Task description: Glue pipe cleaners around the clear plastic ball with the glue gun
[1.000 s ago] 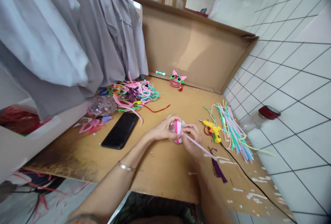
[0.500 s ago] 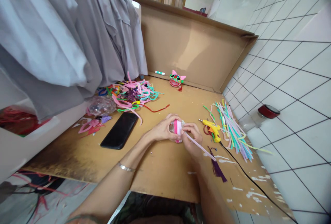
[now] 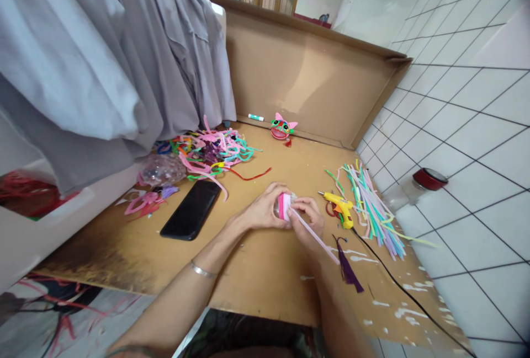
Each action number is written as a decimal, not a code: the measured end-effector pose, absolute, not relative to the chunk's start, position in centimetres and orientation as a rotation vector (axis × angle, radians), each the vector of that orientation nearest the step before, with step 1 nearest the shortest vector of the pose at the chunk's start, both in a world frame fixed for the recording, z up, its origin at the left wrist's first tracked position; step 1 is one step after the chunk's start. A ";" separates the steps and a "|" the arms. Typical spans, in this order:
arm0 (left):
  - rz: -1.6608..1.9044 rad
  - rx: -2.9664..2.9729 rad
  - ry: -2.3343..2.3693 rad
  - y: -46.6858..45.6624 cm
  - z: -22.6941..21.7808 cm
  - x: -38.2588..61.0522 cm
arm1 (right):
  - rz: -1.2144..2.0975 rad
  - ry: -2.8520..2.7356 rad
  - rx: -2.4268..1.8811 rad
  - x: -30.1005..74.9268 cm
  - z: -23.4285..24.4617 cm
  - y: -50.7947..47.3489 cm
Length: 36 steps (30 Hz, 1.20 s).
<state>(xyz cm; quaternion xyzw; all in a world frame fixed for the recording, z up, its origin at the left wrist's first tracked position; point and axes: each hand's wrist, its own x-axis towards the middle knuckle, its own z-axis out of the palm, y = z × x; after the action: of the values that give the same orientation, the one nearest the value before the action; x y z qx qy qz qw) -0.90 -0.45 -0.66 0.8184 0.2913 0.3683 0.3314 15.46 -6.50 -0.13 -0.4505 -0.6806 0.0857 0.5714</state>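
My left hand (image 3: 263, 210) is closed round a small clear round object wound with pink pipe cleaner (image 3: 284, 207), held just above the cardboard work surface (image 3: 265, 270). My right hand (image 3: 307, 223) pinches a pale pink pipe cleaner (image 3: 317, 236) against that object; its loose end trails down to the right. A yellow hot glue gun (image 3: 340, 207) lies just right of my right hand, with its black cord (image 3: 406, 296) running to the lower right.
A black phone (image 3: 191, 209) lies left of my hands. A tangle of coloured pipe cleaners (image 3: 211, 151) sits at the back left, a straight bundle (image 3: 372, 209) at the right. A purple tassel (image 3: 348, 268), a small cat-face craft (image 3: 282, 127), a glue stick (image 3: 256, 117) and a red-lidded jar (image 3: 424, 182) are around.
My hands have turned the wound object slightly; the trailing pipe cleaner has shifted a little. Nothing else moved.
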 end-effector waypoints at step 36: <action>0.957 1.533 0.852 -0.6 0.1 -0.4 | -0.364 -1.202 -2.618 25.3 -1.8 -4.1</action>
<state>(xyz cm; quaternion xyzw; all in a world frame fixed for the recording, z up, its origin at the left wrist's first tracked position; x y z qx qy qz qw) -0.42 -0.64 0.14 0.6453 0.3585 0.4028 0.5412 25.28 -4.10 -1.83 -0.8953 -0.4109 -0.1243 0.1188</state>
